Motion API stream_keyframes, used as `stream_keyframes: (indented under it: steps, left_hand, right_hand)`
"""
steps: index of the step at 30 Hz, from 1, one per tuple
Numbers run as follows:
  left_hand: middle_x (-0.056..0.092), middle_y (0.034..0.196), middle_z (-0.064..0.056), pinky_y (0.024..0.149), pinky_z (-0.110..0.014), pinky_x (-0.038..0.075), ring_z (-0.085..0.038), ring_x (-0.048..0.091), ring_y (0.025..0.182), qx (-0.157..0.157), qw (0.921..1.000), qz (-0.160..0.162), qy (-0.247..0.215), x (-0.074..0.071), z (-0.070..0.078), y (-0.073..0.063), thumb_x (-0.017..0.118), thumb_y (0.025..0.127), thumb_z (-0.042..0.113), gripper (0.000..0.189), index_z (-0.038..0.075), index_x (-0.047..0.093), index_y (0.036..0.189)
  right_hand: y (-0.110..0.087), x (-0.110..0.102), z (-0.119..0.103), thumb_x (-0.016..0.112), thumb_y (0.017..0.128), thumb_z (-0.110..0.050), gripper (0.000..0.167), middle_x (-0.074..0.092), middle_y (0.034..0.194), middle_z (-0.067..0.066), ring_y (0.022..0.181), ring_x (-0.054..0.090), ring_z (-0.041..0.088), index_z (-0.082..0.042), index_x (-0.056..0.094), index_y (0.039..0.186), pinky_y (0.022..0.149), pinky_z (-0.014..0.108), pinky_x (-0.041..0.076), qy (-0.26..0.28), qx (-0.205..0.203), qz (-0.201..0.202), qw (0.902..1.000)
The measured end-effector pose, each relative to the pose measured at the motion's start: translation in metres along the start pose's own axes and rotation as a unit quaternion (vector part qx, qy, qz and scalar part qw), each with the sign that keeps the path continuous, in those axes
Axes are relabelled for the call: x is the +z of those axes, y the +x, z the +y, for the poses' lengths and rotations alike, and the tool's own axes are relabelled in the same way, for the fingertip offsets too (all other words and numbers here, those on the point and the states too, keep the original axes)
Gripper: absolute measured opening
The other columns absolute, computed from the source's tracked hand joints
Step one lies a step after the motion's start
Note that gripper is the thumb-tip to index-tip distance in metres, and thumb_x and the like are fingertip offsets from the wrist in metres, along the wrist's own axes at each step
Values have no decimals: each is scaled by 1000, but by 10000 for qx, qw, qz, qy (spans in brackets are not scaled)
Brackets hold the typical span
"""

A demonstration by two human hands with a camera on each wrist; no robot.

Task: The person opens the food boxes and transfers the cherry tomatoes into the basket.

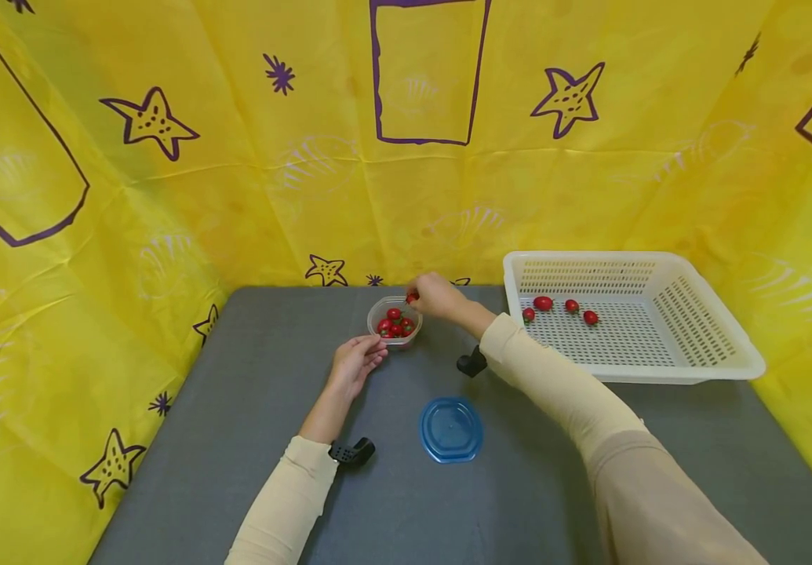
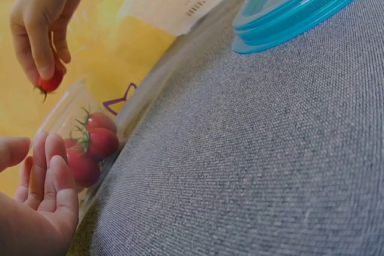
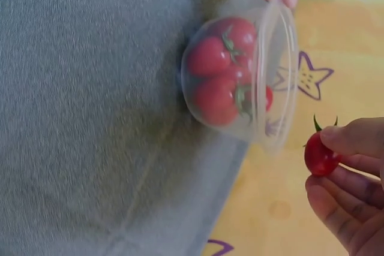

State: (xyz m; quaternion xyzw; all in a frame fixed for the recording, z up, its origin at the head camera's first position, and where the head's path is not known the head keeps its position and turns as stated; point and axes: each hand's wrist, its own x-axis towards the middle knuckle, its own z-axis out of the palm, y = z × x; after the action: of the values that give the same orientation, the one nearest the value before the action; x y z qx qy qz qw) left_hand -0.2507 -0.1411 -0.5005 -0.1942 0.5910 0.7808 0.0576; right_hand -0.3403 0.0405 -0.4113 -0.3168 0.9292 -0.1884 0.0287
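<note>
A small clear plastic container (image 1: 374, 315) with several cherry tomatoes (image 3: 214, 101) in it stands near the table's back edge. My left hand (image 1: 358, 362) is at its near left side, fingertips right at the rim; in the left wrist view the fingers (image 2: 53, 175) are fairly straight, the thumb apart from them. My right hand (image 1: 437, 298) pinches a cherry tomato (image 3: 321, 155) between thumb and fingers, just above the far right of the rim. Its green stalk end shows in the right wrist view. A round blue lid (image 1: 451, 429) lies flat on the table, nearer to me.
At the back right sits a white perforated plastic basket (image 1: 702, 369), with several more cherry tomatoes (image 1: 572, 306) toward its left end. The grey cloth-covered table (image 1: 236, 408) meets a yellow patterned sheet (image 1: 236, 157) at the back and sides. My right forearm reaches across in front of the basket's left corner.
</note>
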Motion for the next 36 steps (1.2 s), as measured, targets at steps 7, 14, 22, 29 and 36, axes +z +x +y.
stream_keyframes:
  steps: [7, 14, 22, 29, 36]
  left_hand:
    - [68, 74, 4, 67, -20, 54, -8, 66, 69, -8, 10000, -29, -60, -1, 0, 0, 60, 96, 14, 15, 2, 60, 105]
    - [69, 74, 4, 69, -21, 54, -8, 66, 69, -10, 10000, -18, -26, -2, 1, 0, 59, 96, 15, 15, 3, 60, 105]
    - [69, 74, 5, 69, -21, 54, -7, 66, 69, -35, 10000, 11, -48, -1, 2, 0, 60, 96, 15, 15, 3, 60, 105]
    - [69, 75, 4, 70, -21, 54, -8, 67, 69, -50, 10000, -21, -29, -1, 2, 0, 60, 96, 15, 15, 3, 60, 105]
    - [68, 74, 5, 69, -21, 54, -7, 66, 68, -4, 9999, -82, -70, -2, 0, 1, 59, 97, 15, 14, 3, 60, 104]
  right_hand:
    - [-5, -14, 10, 64, 91, -8, 19, 71, 104, 15, 92, 66, 27, 1, 70, 107, 83, 38, 55, 152, 81, 7, 9999]
    - [-10, -29, 23, 64, 90, -7, 20, 70, 104, 18, 93, 65, 29, 3, 69, 106, 84, 40, 54, 233, 105, 115, 9996]
    - [-19, -44, 41, 64, 87, -3, 14, 70, 95, 21, 86, 63, 30, 6, 69, 96, 79, 41, 52, 188, 3, 391, 9991]
    - [-33, -62, 57, 63, 89, -6, 15, 70, 98, 21, 88, 64, 33, 4, 70, 97, 81, 44, 52, 27, 342, 463, 9983]
    - [-48, -77, 83, 63, 89, -8, 20, 70, 101, 23, 93, 65, 36, 6, 69, 102, 85, 48, 52, 0, 748, 616, 9953]
